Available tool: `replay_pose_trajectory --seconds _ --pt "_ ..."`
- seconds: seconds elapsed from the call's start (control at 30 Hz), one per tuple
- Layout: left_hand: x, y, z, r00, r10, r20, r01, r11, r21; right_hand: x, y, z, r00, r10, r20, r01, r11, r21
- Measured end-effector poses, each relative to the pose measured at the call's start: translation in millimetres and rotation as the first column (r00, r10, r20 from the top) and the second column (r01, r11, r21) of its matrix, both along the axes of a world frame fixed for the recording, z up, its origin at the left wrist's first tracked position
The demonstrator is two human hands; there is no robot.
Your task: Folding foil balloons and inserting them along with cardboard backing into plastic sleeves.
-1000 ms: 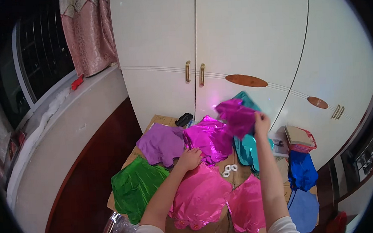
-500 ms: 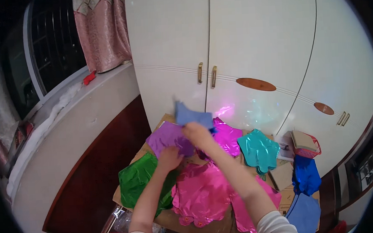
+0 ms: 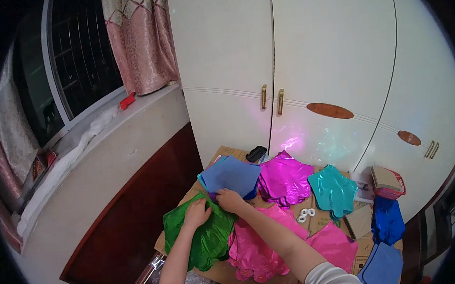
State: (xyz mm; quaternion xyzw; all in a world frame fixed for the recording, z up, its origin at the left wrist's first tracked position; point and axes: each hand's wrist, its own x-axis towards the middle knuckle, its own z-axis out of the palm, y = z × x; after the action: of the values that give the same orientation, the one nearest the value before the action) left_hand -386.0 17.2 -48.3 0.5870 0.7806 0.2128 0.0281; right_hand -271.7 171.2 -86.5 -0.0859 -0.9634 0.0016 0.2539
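Pressing lightly suits matte blue angular foil sheets (image 3: 230,173) below frame centre: right hand (image 3: 231,200) curled, hold unclear, left hand (image 3: 197,214) loosely spread.

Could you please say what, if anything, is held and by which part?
The right hand is at the near edge of matte blue angular sheets, the left hand over crinkled green foil; whether either grips cannot be told.

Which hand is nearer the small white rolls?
Right. The right hand is left of the small white rolls, at the near edge of the blue-grey sheets; the left hand is farther left, on the green sheets.
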Motion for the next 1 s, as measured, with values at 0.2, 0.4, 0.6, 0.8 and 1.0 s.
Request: replay_pose_trajectory --seconds 0.2,0.4,0.6,0.8,1.0 --pt "1.7 12.9 -10.9 0.998 -0.047 -0.035 0.049 0.996 0.072 0.8 0.0 7.6 0.969 -0.217 -0.119 0.121 0.836 -0.536" --pt "0.9 20.4 -19.0 0.987 -0.117 -0.111 0.130 0.985 0.112 2.7 5.5 13.7 0.951 -0.303 -0.063 0.171 0.685 -0.708" --pt "15.8 18.4 -1.1 0.995 -0.070 0.075 0.057 0.985 0.163 10.4 7.9 25.2 0.945 -0.326 -0.004 0.197 0.581 -0.789" --pt "8.8 22.7 -1.7 0.959 -0.103 -0.265 0.137 0.984 0.114 7.7 10.9 19.9 0.946 -0.318 -0.063 0.137 0.567 -0.812" --pt "6.3 32.1 -5.0 0.869 -0.140 -0.475 0.197 0.978 0.072 12.0 29.9 14.6 0.876 -0.451 -0.173 0.132 0.568 -0.813"
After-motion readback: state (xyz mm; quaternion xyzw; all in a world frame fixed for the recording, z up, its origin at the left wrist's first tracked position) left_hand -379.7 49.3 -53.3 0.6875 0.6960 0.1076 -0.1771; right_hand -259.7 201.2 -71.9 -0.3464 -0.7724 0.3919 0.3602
